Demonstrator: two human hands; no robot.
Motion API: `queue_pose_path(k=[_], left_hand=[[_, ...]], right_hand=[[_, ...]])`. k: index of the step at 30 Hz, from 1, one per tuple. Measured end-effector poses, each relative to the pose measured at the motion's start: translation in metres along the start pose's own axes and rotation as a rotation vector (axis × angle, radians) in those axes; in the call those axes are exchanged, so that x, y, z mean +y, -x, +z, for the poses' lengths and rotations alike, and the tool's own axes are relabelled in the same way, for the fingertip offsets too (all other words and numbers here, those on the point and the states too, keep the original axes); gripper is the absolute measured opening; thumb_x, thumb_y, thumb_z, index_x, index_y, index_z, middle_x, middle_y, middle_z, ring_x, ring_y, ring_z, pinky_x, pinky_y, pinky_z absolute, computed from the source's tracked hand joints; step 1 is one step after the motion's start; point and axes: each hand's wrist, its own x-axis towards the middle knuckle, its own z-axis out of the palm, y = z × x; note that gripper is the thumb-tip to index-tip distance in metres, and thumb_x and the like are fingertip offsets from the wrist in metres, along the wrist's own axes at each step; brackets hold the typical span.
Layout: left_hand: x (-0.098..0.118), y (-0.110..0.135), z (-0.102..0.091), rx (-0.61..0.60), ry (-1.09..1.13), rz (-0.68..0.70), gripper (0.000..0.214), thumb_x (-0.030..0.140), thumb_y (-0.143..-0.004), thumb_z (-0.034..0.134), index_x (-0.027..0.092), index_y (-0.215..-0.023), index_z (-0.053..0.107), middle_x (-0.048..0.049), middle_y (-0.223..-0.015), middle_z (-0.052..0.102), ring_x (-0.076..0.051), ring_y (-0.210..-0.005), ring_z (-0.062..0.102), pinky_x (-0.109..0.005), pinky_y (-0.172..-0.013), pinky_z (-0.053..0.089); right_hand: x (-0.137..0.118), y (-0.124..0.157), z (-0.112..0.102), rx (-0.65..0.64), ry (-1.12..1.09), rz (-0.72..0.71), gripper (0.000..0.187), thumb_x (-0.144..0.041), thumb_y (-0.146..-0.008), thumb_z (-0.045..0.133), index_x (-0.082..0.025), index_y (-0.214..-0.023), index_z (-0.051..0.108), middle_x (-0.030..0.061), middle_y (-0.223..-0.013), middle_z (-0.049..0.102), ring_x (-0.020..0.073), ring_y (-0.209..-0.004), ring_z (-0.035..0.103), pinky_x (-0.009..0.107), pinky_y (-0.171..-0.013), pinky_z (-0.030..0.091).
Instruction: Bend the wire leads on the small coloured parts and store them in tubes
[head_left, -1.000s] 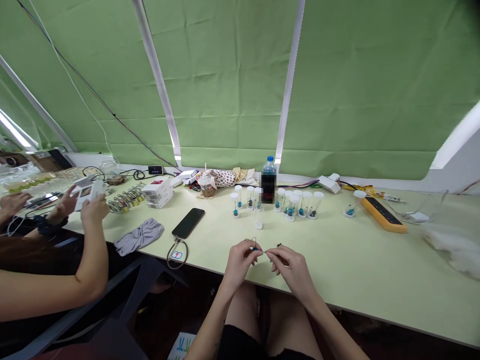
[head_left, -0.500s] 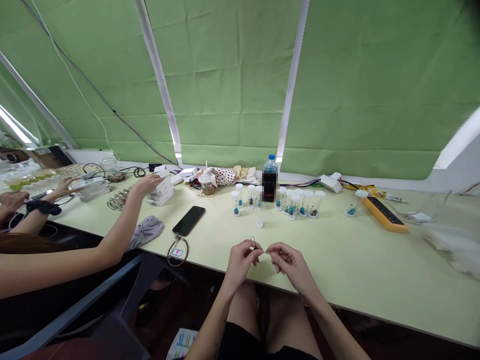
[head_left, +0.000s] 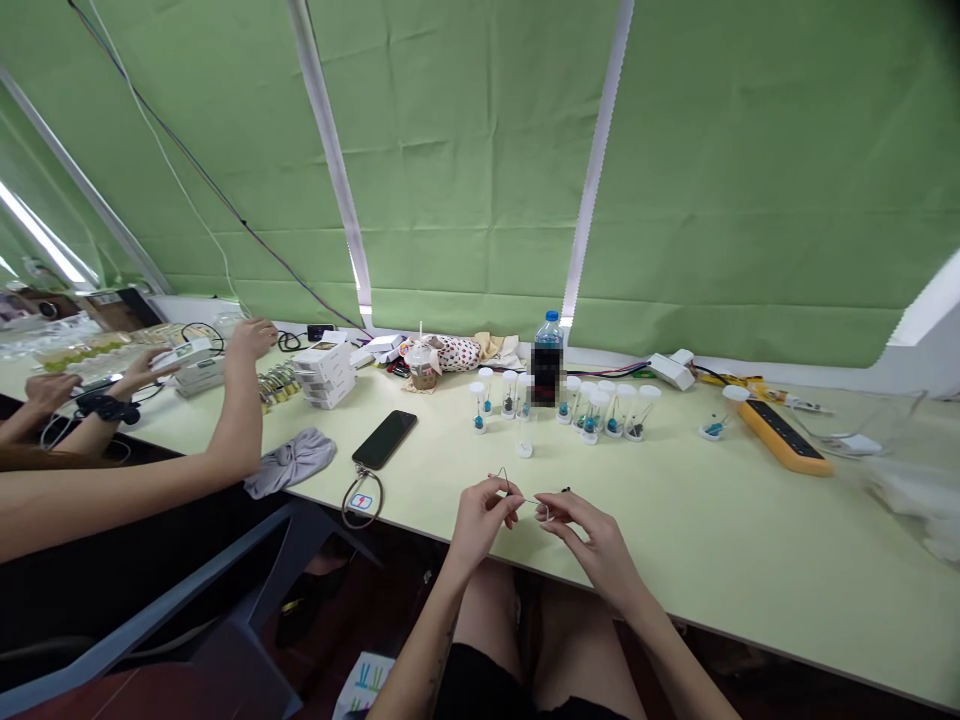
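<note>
Blurred bottle label [head_left: 547, 376]; tiny pinched part [head_left: 513, 492]

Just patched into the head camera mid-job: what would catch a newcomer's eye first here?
The left hand and right hand meet at the table's near edge, pinching a thin wire piece between them, too small to identify. Behind them stands a row of white-capped clear vials beside a bottle. A co-worker's arm reaches across the left end.

Bright, even daylight, soft through the green blinds [head_left: 465, 200].
Wide-lens bowing at my view's edges; faint shadows on the bench [head_left: 712, 520].
</note>
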Motion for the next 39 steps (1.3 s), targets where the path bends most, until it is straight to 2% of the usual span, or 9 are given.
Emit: queue_pose_path(k=[8, 11, 16, 20, 24, 28, 32, 35, 39], left_hand=[[0.012, 0.005, 0.003, -0.121, 0.108, -0.037, 0.026, 0.037, -0.073, 0.067, 0.011, -0.073, 0.064, -0.0018, -0.055, 0.056, -0.010, -0.050, 0.052, -0.023, -0.052, 0.043], [0.013, 0.006, 0.004, -0.131, 0.149, -0.046, 0.025, 0.036, -0.074, 0.067, 0.010, -0.075, 0.065, -0.0018, -0.055, 0.056, -0.009, -0.050, 0.051, -0.022, -0.053, 0.043], [0.013, 0.005, 0.003, -0.101, 0.130, -0.021, 0.026, 0.036, -0.074, 0.066, 0.010, -0.076, 0.065, -0.0017, -0.056, 0.057, -0.010, -0.050, 0.052, -0.023, -0.053, 0.044], [0.013, 0.003, 0.003, -0.059, 0.105, -0.017, 0.025, 0.036, -0.074, 0.066, 0.011, -0.074, 0.065, -0.0029, -0.061, 0.059, -0.011, -0.053, 0.055, -0.024, -0.053, 0.045], [0.009, 0.002, 0.003, -0.060, 0.092, -0.020, 0.024, 0.035, -0.072, 0.067, 0.012, -0.076, 0.066, -0.0049, -0.066, 0.062, -0.012, -0.054, 0.056, -0.024, -0.053, 0.046], [0.008, 0.002, 0.002, -0.063, 0.102, -0.032, 0.025, 0.035, -0.071, 0.068, 0.011, -0.079, 0.068, -0.0081, -0.076, 0.066, -0.012, -0.055, 0.057, -0.024, -0.053, 0.047], [0.014, 0.003, 0.001, -0.076, 0.114, -0.055, 0.034, 0.041, -0.075, 0.064, 0.010, -0.088, 0.069, -0.0117, -0.087, 0.068, -0.012, -0.058, 0.058, -0.026, -0.056, 0.050], [0.019, 0.003, 0.000, -0.099, 0.154, -0.081, 0.038, 0.043, -0.077, 0.061, 0.009, -0.092, 0.069, -0.0132, -0.090, 0.068, -0.012, -0.059, 0.058, -0.027, -0.060, 0.051], [0.022, 0.004, -0.001, -0.113, 0.206, -0.094, 0.034, 0.039, -0.078, 0.063, 0.009, -0.094, 0.068, -0.0125, -0.090, 0.067, -0.012, -0.061, 0.059, -0.026, -0.061, 0.049]], right_hand=[[0.009, -0.003, -0.004, 0.013, -0.032, -0.188, 0.022, -0.027, -0.089, 0.049, -0.026, -0.095, 0.070, 0.0047, -0.083, 0.067, 0.0170, -0.075, 0.063, 0.030, -0.065, 0.053], [0.013, -0.001, -0.002, 0.085, -0.048, -0.221, 0.023, -0.024, -0.089, 0.049, -0.026, -0.091, 0.072, 0.0051, -0.081, 0.066, 0.0153, -0.069, 0.061, 0.029, -0.059, 0.052], [0.009, -0.001, 0.003, 0.313, -0.128, -0.201, 0.019, -0.020, -0.086, 0.054, -0.024, -0.084, 0.072, 0.0058, -0.084, 0.062, 0.0155, -0.069, 0.061, 0.029, -0.053, 0.051], [0.004, -0.004, 0.005, 0.374, -0.215, -0.095, 0.017, -0.023, -0.087, 0.052, -0.019, -0.081, 0.068, 0.0087, -0.094, 0.066, 0.0184, -0.075, 0.063, 0.032, -0.058, 0.053], [0.002, -0.004, 0.005, 0.380, -0.268, 0.037, 0.017, -0.027, -0.088, 0.051, -0.017, -0.085, 0.064, 0.0076, -0.087, 0.068, 0.0172, -0.068, 0.064, 0.032, -0.059, 0.054], [0.003, -0.003, 0.004, 0.367, -0.224, 0.057, 0.020, -0.030, -0.089, 0.050, -0.017, -0.093, 0.065, 0.0065, -0.081, 0.068, 0.0171, -0.066, 0.065, 0.033, -0.061, 0.056], [0.004, -0.001, 0.004, 0.322, -0.143, -0.046, 0.025, -0.028, -0.093, 0.042, -0.018, -0.106, 0.062, 0.0068, -0.092, 0.068, 0.0184, -0.076, 0.067, 0.038, -0.071, 0.058], [0.002, 0.000, 0.006, 0.293, -0.075, -0.124, 0.022, -0.022, -0.093, 0.042, -0.021, -0.103, 0.061, 0.0042, -0.089, 0.069, 0.0165, -0.074, 0.068, 0.034, -0.069, 0.059], [0.001, -0.002, 0.008, 0.218, 0.129, -0.261, 0.024, -0.014, -0.091, 0.042, -0.023, -0.103, 0.061, 0.0038, -0.091, 0.069, 0.0135, -0.073, 0.067, 0.028, -0.067, 0.058]])
